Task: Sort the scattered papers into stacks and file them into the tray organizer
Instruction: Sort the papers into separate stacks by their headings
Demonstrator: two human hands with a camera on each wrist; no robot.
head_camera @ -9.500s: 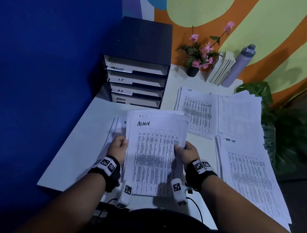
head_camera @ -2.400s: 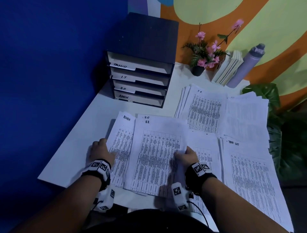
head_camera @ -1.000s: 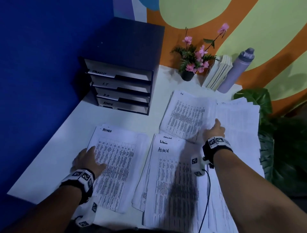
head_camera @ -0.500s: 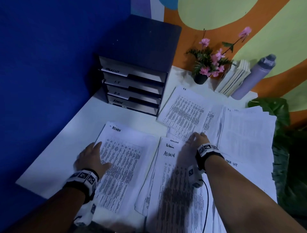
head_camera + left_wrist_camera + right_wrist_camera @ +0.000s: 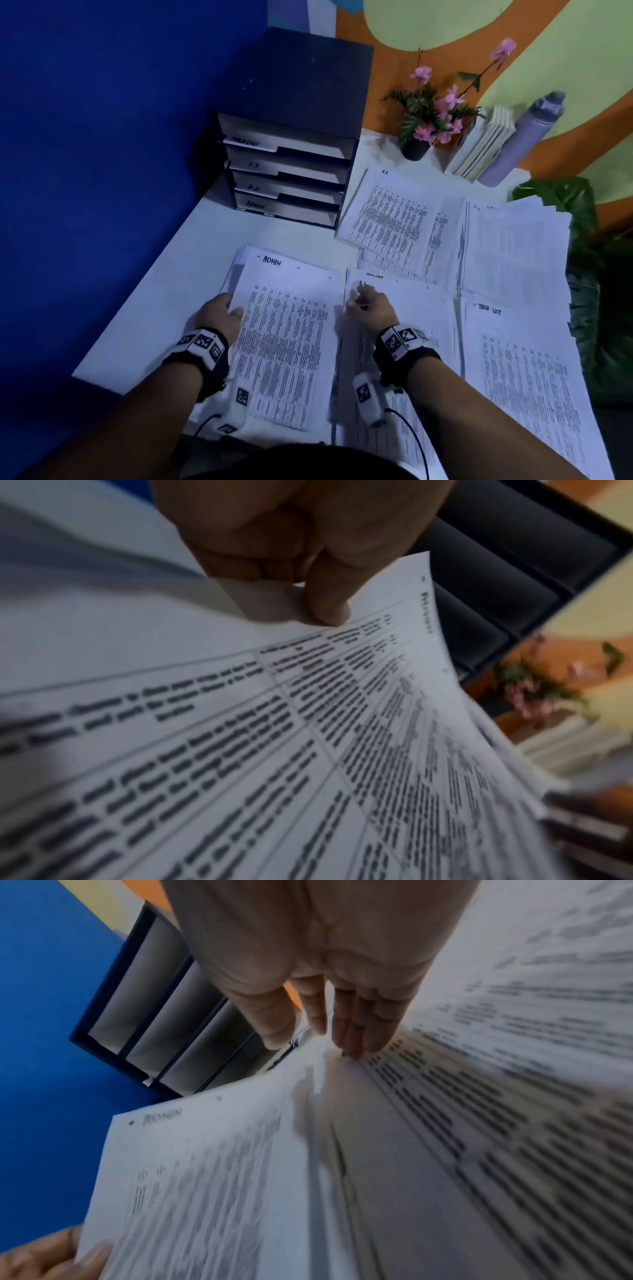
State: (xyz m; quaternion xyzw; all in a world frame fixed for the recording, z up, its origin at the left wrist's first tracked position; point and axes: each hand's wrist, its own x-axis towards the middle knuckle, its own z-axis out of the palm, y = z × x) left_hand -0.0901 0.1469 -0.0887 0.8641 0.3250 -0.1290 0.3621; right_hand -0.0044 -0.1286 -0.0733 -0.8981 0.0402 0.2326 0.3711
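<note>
Left hand: the left hand [image 5: 221, 312] is pinching the left edge of the ADMIN stack [image 5: 284, 342], thumb [image 5: 329, 599] on top and the other fingers curled beneath, and the sheets are bowing up off the tabletop [image 5: 164, 294].
Right hand: the right hand [image 5: 370, 306] is reaching with straight fingers [image 5: 352, 1031] spread narrow, the tips pressing on the middle pile [image 5: 411, 329] just beside the ADMIN stack; it is holding nothing.
Tray organizer: the tray organizer [image 5: 291, 164] is standing at the back left, well apart from both hands, its ADMIN slot lowest.
Slip risk: the one-edge pinch is looking weak; the lower sheets are likely to fan out or slide free if the stack is being lifted this way.
Mixing risk: the middle pile is overlapping the H.R pile [image 5: 394, 216] and the TASK LIST pile [image 5: 524, 377], so a drag is liable to carry wrong sheets along.
Hard to read: both wrist views are blurring; the right hand is covering the middle pile's header, and the slot contents are staying dark.
</note>
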